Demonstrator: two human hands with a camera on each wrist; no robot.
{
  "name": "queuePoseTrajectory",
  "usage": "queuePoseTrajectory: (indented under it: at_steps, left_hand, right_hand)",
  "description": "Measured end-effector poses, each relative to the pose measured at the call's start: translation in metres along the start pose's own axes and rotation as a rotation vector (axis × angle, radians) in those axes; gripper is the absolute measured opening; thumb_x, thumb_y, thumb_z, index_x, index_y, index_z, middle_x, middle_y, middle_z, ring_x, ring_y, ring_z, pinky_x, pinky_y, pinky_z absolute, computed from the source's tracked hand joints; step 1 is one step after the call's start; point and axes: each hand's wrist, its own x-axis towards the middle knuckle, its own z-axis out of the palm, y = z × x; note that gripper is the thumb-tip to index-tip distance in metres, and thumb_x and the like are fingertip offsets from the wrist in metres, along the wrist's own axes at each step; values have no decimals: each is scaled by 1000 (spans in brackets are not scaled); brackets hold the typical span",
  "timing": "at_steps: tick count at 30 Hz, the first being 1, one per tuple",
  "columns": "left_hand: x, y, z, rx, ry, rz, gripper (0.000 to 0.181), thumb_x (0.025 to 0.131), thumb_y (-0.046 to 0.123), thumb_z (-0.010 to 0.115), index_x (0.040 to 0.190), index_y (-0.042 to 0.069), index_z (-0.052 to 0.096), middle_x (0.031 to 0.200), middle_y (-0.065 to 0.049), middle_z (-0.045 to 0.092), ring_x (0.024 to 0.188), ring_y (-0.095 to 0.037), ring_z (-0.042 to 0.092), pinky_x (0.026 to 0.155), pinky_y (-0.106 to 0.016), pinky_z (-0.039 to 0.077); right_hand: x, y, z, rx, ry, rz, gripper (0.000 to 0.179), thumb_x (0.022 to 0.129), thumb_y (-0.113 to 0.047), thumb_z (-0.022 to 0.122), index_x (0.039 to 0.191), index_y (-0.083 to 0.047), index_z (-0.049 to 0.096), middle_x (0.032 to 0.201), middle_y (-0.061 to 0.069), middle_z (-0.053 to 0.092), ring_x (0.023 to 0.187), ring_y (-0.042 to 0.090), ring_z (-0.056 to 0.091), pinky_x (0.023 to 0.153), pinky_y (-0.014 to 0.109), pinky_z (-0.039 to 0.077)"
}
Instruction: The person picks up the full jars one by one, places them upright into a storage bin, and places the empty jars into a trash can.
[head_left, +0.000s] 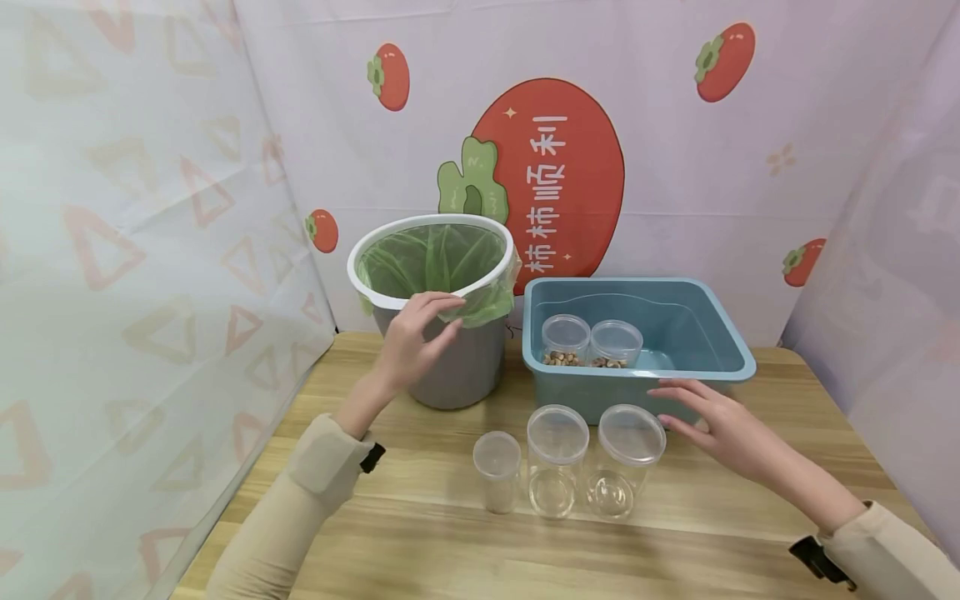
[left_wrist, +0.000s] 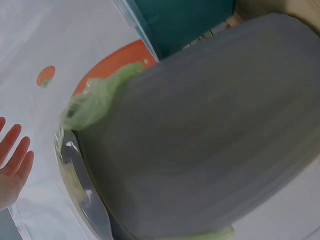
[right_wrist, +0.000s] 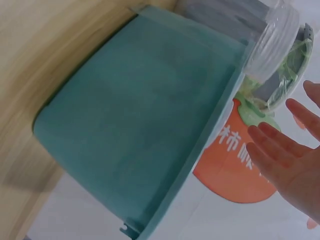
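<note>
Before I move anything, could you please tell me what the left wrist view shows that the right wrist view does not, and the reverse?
Only the left wrist view shows the left hand and the broad length of the grey bin's outer side.

Only the right wrist view shows the right hand, a clear jar and white lettering.

Both show part of the grey bin, its green liner, the blue tub, the wooden table and the large red fruit print.
</note>
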Motion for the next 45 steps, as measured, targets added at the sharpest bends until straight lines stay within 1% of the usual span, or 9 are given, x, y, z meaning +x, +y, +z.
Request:
queuePoseTrajectory:
  at_steps: [3,6,9,16,21,27,36,41,45]
  left_hand:
    - [-8,-8,-8,9,46,-6,23,74,-2,64,98,-5,62,97,-15,61,95,-27,53,85,-35,39]
    - [-15,-18,-16,17,68,-20,24,74,-5,64,97,-7,62,99,-19,60,97,-31,51,86,-38,37]
    - [-21,-28,-21,35,74,-42,24,74,-6,64,97,-8,61,102,-22,58,101,-33,49,89,-40,35]
    - [-31,-49,-28,62,34,-105,27,77,-6,59,104,-9,57,109,-25,54,113,-38,42,101,-41,26]
    - [-34,-57,-29,83,-13,-138,28,80,-3,57,107,-7,57,112,-24,53,116,-38,41,103,-48,18]
    - [-34,-61,-29,83,-49,-154,26,82,-3,55,108,-5,56,109,-20,55,116,-35,41,103,-48,17]
    - [-35,-66,-27,77,-37,-128,24,81,-7,55,105,-4,56,102,-18,57,107,-34,44,101,-47,20]
    - [-35,-67,-26,73,-42,-136,24,81,-6,54,105,-4,56,102,-18,57,106,-32,45,101,-46,20]
    - [-35,-67,-26,72,-43,-138,23,81,-6,54,105,-4,56,102,-18,57,106,-32,45,101,-46,20]
  right_hand:
    - [-2,-3,6,26,-5,-2,38,73,-7,69,109,-10,58,113,8,52,83,15,56,55,17,43]
    - [-4,-4,12,22,5,-9,40,71,-8,71,109,-10,59,115,8,51,97,24,54,67,14,43]
    - [-6,-5,17,20,4,0,41,71,-10,71,111,-12,59,116,7,51,103,25,50,78,13,39]
    - [-11,-8,26,80,-31,37,47,72,-14,71,117,-16,56,121,13,47,107,28,46,75,42,44]
    - [-15,-8,32,107,-41,46,52,71,-15,72,120,-17,54,123,13,46,107,29,47,74,45,45]
    - [-17,-8,36,112,-35,58,50,71,-15,72,119,-19,56,120,10,49,104,26,51,76,41,46]
    - [-19,-10,41,159,-5,57,52,69,-16,74,118,-15,56,112,3,54,97,17,54,75,27,46]
    - [-18,-11,44,183,52,10,60,61,-17,79,117,-13,57,111,4,55,98,17,53,82,11,38]
    - [-19,-12,47,195,80,2,63,58,-18,81,116,-13,57,112,4,54,100,18,52,85,8,33]
